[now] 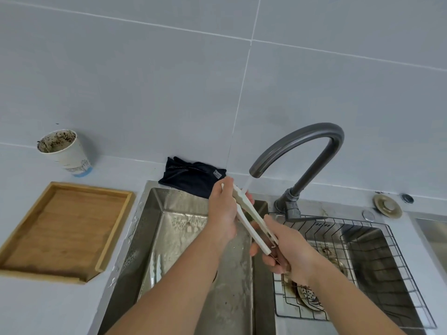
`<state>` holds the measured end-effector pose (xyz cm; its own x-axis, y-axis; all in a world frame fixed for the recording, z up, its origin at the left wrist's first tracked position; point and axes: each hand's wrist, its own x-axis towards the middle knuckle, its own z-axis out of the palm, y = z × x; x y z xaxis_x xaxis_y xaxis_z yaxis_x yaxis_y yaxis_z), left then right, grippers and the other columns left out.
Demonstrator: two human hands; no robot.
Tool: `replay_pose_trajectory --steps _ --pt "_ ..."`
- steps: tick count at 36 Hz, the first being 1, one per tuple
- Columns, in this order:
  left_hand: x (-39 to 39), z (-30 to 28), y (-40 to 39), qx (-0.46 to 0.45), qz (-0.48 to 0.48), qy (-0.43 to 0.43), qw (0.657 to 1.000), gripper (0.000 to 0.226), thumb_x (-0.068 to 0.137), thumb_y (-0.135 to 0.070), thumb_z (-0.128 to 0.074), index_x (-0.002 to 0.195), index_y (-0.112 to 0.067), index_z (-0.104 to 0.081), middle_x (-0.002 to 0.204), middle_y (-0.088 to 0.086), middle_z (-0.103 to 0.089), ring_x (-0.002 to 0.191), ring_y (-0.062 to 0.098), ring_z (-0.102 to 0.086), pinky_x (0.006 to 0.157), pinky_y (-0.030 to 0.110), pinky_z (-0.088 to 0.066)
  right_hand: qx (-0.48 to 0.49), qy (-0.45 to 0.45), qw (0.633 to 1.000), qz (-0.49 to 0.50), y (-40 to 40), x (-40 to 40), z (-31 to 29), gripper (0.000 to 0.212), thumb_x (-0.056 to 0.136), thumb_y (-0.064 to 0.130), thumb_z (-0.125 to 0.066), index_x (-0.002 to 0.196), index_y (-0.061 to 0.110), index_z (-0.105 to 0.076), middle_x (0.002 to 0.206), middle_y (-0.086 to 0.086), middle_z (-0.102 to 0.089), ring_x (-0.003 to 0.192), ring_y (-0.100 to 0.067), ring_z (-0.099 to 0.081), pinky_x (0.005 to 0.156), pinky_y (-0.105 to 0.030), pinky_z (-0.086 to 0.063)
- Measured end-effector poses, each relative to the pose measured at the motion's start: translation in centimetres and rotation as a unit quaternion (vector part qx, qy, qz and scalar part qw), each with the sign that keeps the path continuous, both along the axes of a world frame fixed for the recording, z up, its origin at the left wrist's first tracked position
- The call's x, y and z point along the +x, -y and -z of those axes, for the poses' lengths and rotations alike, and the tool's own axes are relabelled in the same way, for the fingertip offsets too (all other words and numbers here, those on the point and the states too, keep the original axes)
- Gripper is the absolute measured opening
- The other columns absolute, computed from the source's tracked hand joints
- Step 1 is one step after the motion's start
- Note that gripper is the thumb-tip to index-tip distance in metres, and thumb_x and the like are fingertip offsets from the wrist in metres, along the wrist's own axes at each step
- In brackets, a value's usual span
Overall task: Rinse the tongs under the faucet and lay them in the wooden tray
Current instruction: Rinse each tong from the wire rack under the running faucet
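Now both hands grip the tongs (apparently closed) under running faucet water.

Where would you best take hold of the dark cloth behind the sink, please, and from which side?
Probably pinch the front-left corner of the dark cloth, coming from the left over the counter. Its front edge overhangs the sink rim, so a fold is free there, while the hands and tongs crowd its right end under the faucet.
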<state>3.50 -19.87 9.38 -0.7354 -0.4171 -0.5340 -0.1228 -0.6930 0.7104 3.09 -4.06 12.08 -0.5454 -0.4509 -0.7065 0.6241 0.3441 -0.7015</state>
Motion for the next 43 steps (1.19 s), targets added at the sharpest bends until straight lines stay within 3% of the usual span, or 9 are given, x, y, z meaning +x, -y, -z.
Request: replay_pose_trajectory --steps 5,10,20,27,31,34,37,39,43 --pt "0.1 0.0 0.8 0.081 0.006 -0.01 0.997 0.025 0.098 -0.037 -0.059 0.121 -0.027 -0.06 0.12 0.021 -0.065 0.074 0.027 -0.074 0.071 0.038 -0.061 0.001 0.04 0.999 -0.007 0.5 -0.4 0.3 0.042 0.105 0.045 -0.04 0.114 0.012 -0.064 0.067 -0.014 -0.062 0.044 -0.018 -0.04 0.034 -0.022 -0.028" --pt "0.5 0.4 1.6 0.128 -0.016 -0.011 0.992 0.038 0.092 -0.049 -0.065 0.124 -0.029 -0.061 0.087 0.007 -0.079 0.079 0.027 -0.077 0.071 0.042 -0.061 -0.016 0.071 0.997 -0.013 1.3 -0.5 0.4 0.043 0.105 0.046 -0.039 0.118 0.009 -0.058 0.065 -0.01 -0.059 0.043 -0.015 -0.042 0.033 -0.022 -0.03" --pt "0.9 0.3 2.1 0.071 -0.004 0.0 0.997 0.026 0.1 -0.044 -0.057 0.122 -0.031 -0.06 0.112 0.008 -0.072 0.088 0.028 -0.072 0.066 0.036 -0.061 -0.062 0.091 0.994 0.004 1.3 -0.7 0.6 0.037 0.102 0.038 -0.051 0.118 0.012 -0.073 0.07 -0.01 -0.058 0.056 -0.019 -0.053 0.042 -0.027 -0.043" --pt "1.7 0.5 -0.6 -0.159 0.073 -0.014 0.984 0.129 0.058 -0.017 -0.094 0.152 -0.054 -0.013 0.157 -0.007 -0.032 0.138 0.026 -0.044 0.108 0.053 -0.046 0.026 -0.105 0.993 -0.039 1.6 -0.3 0.6 0.035 0.099 0.037 -0.06 0.102 0.003 -0.068 0.07 -0.007 -0.056 0.053 -0.013 -0.053 0.042 -0.025 -0.039" --pt "0.5 0.8 0.0 -0.202 0.005 0.008 0.979 0.067 0.074 -0.021 -0.086 0.125 -0.041 -0.049 0.119 0.007 -0.064 0.095 0.024 -0.072 0.074 0.035 -0.063 0.079 -0.225 0.968 -0.08 1.8 0.6 0.5 0.026 0.098 0.038 -0.058 0.097 0.015 -0.07 0.06 0.001 -0.054 0.044 -0.005 -0.05 0.041 -0.021 -0.039" --pt "-0.2 0.3 1.0 -0.203 -0.03 0.048 0.978 0.011 0.09 -0.033 -0.066 0.1 -0.035 -0.063 0.101 0.009 -0.072 0.09 0.036 -0.074 0.08 0.057 -0.06 0.091 -0.273 0.954 -0.089 1.7 1.1 0.6 0.022 0.096 0.039 -0.056 0.093 0.02 -0.069 0.055 0.007 -0.05 0.044 -0.007 -0.044 0.041 -0.021 -0.036" --pt "-0.1 -0.4 0.9 -0.154 -0.049 0.029 0.986 0.015 0.093 -0.028 -0.052 0.088 -0.021 -0.064 0.077 -0.001 -0.07 0.084 0.041 -0.073 0.073 0.055 -0.063 0.105 -0.306 0.942 -0.094 1.7 1.2 0.7 0.015 0.095 0.04 -0.058 0.094 0.027 -0.066 0.06 0.007 -0.053 0.045 -0.005 -0.045 0.04 -0.019 -0.036" --pt "0.2 -0.9 0.3 -0.145 -0.03 0.012 0.989 0.01 0.091 -0.026 -0.055 0.097 -0.027 -0.062 0.088 0.002 -0.069 0.078 0.034 -0.074 0.067 0.046 -0.064 0.133 -0.328 0.93 -0.1 1.8 1.0 0.7 0.009 0.094 0.04 -0.061 0.099 0.033 -0.061 0.074 0.005 -0.063 0.05 -0.001 -0.051 0.041 -0.014 -0.041" --pt "1.3 0.1 -1.1 -0.23 0.113 0.003 0.967 0.106 0.073 -0.023 -0.087 0.153 -0.044 -0.02 0.148 -0.009 -0.038 0.126 0.014 -0.053 0.101 0.04 -0.053 0.175 -0.37 0.907 -0.103 2.1 0.7 0.7 0.027 0.092 0.047 -0.064 0.11 0.035 -0.049 0.095 0.014 -0.064 0.076 -0.008 -0.065 0.061 -0.024 -0.052"
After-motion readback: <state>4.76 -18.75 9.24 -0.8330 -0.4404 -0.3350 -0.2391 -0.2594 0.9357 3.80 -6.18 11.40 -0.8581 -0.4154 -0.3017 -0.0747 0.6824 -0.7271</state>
